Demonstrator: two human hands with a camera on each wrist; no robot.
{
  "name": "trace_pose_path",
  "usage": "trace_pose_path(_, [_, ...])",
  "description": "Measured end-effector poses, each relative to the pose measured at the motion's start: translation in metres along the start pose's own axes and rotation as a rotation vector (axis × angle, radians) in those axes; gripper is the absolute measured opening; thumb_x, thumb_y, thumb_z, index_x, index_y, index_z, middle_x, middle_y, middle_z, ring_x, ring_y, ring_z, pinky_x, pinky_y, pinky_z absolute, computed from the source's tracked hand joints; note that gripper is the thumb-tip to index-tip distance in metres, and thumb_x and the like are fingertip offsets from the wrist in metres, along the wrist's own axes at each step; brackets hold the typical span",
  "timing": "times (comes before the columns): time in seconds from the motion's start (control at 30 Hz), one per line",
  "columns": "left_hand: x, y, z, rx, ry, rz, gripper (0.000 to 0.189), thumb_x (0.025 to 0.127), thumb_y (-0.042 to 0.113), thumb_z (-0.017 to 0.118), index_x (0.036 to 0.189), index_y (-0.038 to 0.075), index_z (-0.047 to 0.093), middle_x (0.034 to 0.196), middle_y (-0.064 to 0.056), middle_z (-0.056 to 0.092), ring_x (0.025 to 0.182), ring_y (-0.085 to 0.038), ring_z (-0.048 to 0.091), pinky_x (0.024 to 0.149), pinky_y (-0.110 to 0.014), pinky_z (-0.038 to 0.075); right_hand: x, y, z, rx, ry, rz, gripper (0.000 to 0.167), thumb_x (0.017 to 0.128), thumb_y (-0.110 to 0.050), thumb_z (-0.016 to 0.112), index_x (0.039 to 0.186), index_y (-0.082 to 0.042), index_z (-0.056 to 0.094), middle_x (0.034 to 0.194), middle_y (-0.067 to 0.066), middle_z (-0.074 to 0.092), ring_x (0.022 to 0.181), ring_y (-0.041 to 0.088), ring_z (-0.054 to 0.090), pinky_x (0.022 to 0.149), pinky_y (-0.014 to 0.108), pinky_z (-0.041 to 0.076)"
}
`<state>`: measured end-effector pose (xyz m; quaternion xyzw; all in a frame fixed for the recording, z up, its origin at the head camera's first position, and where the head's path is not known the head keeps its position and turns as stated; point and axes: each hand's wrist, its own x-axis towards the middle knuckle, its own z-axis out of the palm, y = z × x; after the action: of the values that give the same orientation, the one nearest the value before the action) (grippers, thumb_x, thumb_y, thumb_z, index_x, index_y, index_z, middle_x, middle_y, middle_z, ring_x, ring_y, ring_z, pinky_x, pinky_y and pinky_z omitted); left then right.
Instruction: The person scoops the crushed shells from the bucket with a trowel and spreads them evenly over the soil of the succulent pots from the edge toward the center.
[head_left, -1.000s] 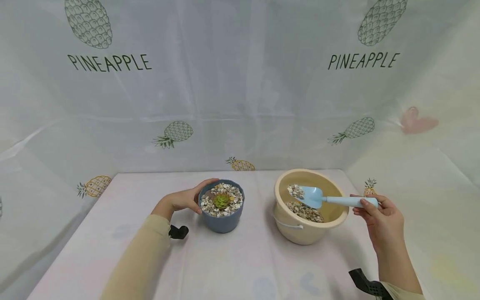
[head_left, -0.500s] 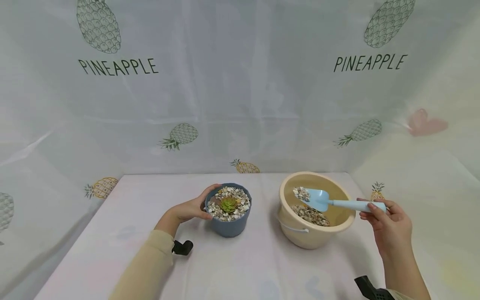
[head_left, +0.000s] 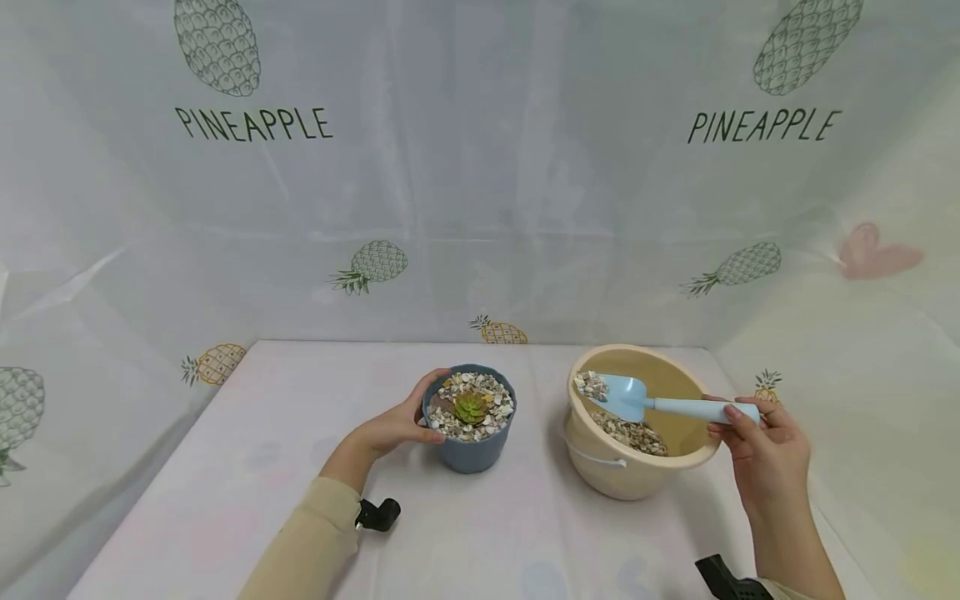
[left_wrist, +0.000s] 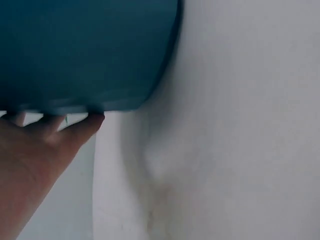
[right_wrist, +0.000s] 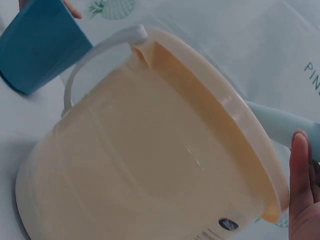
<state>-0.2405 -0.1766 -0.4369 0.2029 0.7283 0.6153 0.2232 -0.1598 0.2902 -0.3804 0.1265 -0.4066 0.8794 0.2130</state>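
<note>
A blue-grey flower pot [head_left: 472,454] stands on the table, filled with pale pebbles around a small green succulent [head_left: 471,407]. My left hand [head_left: 393,429] holds its left side, thumb in front and fingers reaching behind. In the left wrist view the fingers touch the dark pot [left_wrist: 85,55]. My right hand [head_left: 772,454] pinches the handle of a light blue hand trowel [head_left: 626,398]. Pebbles [head_left: 592,385] lie on the blade, which is over a cream bucket [head_left: 611,479] with more pebbles inside. The right wrist view shows the bucket's side [right_wrist: 135,150]; the blade is hidden there.
The table [head_left: 450,533] has a pale cloth with faint prints. Behind it hangs a pineapple-patterned sheet [head_left: 510,183], which also covers the sides. The bucket's white bail handle [head_left: 596,454] hangs down at its front left, facing the pot.
The head view has shifted, so pot and bucket appear farther right. Against the bucket, the loaded trowel has moved slightly left toward its left rim. My left hand keeps its hold on the pot.
</note>
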Motion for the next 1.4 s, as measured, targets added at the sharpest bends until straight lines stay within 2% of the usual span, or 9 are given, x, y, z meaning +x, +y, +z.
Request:
trace_pose_path(0.13, [-0.003,0.004,0.013,-0.006,0.074,-0.027,0.104,0.079,0.014,0.08,0.155,0.036,0.012,0.161,-0.009,-0.012,0.144,-0.039,-0.012,0.107,-0.07,0.001,0.0,0.004,0.009,-0.007,-0.002,-0.005,0.017,0.091,0.023,0.046,0.093,0.014,0.06,0.089,0.023,0.068,0.067,0.028,0.07,0.058,0.029,0.057])
trace_pose_path(0.33, [-0.006,0.004,0.033,-0.025,0.191,-0.068,0.104,0.08,0.013,0.081,0.155,0.035,0.012,0.162,-0.013,-0.005,0.144,-0.044,-0.006,0.107,-0.07,0.004,-0.002,0.007,0.021,-0.01,-0.009,-0.008,0.016,0.09,0.023,0.047,0.092,0.015,0.061,0.087,0.025,0.069,0.068,0.029,0.07,0.057,0.029,0.057])
trace_pose_path(0.57, [-0.009,0.004,0.049,-0.039,0.307,-0.081,0.107,0.078,0.015,0.084,0.155,0.032,0.012,0.161,-0.019,-0.001,0.144,-0.045,-0.003,0.106,-0.072,0.006,-0.005,0.012,0.038,-0.165,0.017,0.032,0.012,0.091,0.019,0.053,0.094,0.009,0.06,0.09,0.018,0.071,0.077,0.024,0.072,0.061,0.026,0.057])
trace_pose_path(0.77, [-0.011,0.008,0.069,-0.009,0.408,-0.072,0.11,0.076,0.016,0.085,0.156,0.027,0.011,0.159,-0.025,0.007,0.142,-0.051,0.007,0.105,-0.072,0.013,-0.008,0.02,0.057,-0.226,0.061,0.088,0.011,0.09,0.016,0.057,0.092,0.005,0.06,0.089,0.016,0.073,0.065,0.02,0.068,0.06,0.025,0.056])
trace_pose_path(1.0, [-0.011,0.014,0.089,0.025,0.515,-0.09,0.115,0.073,0.019,0.088,0.157,0.024,0.008,0.157,-0.028,0.012,0.139,-0.055,0.014,0.104,-0.072,0.02,-0.009,0.03,0.073,-0.279,0.014,0.139,0.007,0.092,0.01,0.06,0.095,0.004,0.06,0.092,0.015,0.073,0.07,0.019,0.068,0.063,0.024,0.056])
trace_pose_path(1.2, [-0.011,0.013,0.097,0.032,0.565,-0.098,0.116,0.072,0.02,0.089,0.156,0.025,0.01,0.156,-0.028,0.015,0.138,-0.055,0.018,0.102,-0.071,0.025,-0.01,0.043,0.089,-0.33,-0.064,0.17,0.007,0.092,0.008,0.061,0.097,0.004,0.059,0.093,0.013,0.073,0.071,0.017,0.069,0.064,0.024,0.056])
trace_pose_path(1.4, [-0.011,0.011,0.096,0.011,0.571,-0.081,0.114,0.072,0.019,0.088,0.156,0.025,0.011,0.156,-0.028,0.014,0.138,-0.055,0.016,0.103,-0.07,0.024,-0.01,0.057,0.104,-0.401,-0.119,0.254,0.012,0.09,0.003,0.066,0.099,0.004,0.058,0.092,0.011,0.074,0.068,0.016,0.068,0.066,0.025,0.057])
